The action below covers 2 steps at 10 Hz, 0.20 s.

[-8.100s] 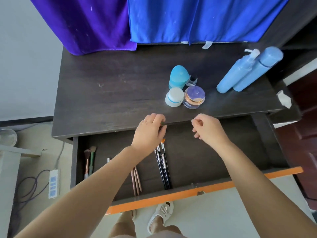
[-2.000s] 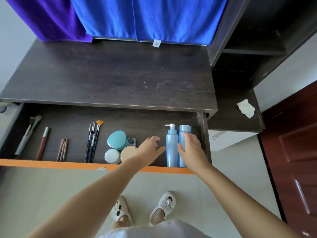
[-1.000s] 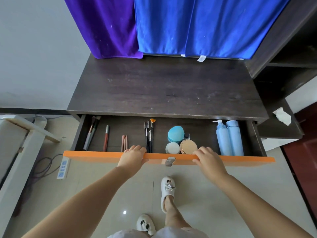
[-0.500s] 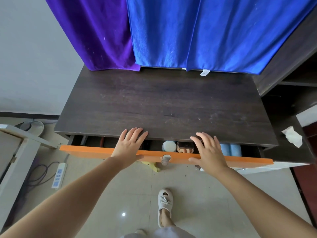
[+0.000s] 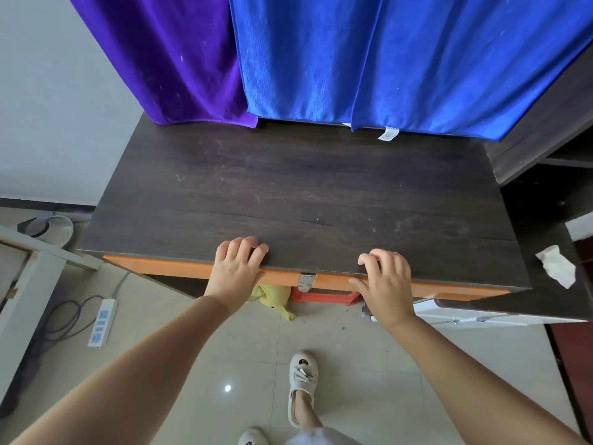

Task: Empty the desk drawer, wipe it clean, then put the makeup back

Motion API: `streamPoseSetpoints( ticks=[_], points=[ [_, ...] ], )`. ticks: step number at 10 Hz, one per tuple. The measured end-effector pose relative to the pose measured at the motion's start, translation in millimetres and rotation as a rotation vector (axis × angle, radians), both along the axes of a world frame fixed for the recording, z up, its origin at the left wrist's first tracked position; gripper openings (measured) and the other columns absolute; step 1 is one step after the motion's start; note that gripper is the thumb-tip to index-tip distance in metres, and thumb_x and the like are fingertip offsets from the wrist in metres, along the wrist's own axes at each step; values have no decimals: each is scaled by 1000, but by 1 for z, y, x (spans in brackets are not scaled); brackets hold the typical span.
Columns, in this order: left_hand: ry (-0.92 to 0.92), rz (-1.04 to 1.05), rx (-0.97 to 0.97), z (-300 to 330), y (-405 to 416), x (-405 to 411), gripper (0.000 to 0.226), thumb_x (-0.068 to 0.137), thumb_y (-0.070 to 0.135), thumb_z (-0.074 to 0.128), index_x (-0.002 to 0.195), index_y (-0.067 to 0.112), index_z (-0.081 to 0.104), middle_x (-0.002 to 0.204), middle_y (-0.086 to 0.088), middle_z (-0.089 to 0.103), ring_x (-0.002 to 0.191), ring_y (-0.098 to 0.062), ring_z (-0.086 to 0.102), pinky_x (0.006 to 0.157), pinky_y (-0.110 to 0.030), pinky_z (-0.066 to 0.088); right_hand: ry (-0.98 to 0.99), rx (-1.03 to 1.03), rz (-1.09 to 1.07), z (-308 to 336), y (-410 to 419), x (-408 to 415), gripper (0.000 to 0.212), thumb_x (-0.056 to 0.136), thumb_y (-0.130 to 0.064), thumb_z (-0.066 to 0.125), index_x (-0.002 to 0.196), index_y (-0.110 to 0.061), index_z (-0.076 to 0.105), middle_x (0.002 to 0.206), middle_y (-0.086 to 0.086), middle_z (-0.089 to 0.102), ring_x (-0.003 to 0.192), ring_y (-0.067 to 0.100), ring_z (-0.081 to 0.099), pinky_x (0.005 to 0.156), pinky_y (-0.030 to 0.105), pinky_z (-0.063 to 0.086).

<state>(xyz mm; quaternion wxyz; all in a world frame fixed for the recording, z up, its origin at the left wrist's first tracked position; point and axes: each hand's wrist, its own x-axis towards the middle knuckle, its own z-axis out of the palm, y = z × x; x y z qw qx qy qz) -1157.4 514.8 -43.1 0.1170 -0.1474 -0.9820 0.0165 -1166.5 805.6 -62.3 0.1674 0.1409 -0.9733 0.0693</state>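
Observation:
The drawer is pushed in under the dark wooden desk [image 5: 305, 191]; only its orange front [image 5: 160, 267] and a small metal pull [image 5: 306, 281] show. The makeup inside is hidden. My left hand [image 5: 236, 269] presses on the orange front left of the pull, fingers lying over the desk's front edge. My right hand [image 5: 386, 281] presses on the front right of the pull, its fingers loosely bent on the desk edge. Neither hand holds anything.
Purple cloth [image 5: 167, 59] and blue cloth [image 5: 401, 59] hang behind the desk. A crumpled tissue [image 5: 556, 266] lies on the lower side shelf at right. Below are a yellow cloth [image 5: 272, 300], a red stool [image 5: 324, 297], a power strip [image 5: 102, 322] and my sandalled feet.
The drawer slid from wide open, with bottles, jars and brushes showing, to fully in. Both hands moved forward with its orange front to the desk edge.

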Motion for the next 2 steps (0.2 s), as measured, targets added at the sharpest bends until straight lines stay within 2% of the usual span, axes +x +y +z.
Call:
streamPoseSetpoints(
  ticks=[1,2],
  points=[
    [-15,-44,2,14,-2,-7,68,49,42,87,102,14,55,91,-8,62,80,-29,63,75,-37,53,-17,-8,6,19,-6,-8,38,68,-42,74,93,-19,58,92,5,60,83,28,57,85,37,40],
    [30,-53,65,39,-1,-11,63,64,59,68,109,16,53,96,-4,63,85,-26,64,74,-35,54,-104,-102,-55,55,-16,-15,55,84,-52,37,117,-15,61,109,7,64,95,30,65,83,41,50]
  ],
)
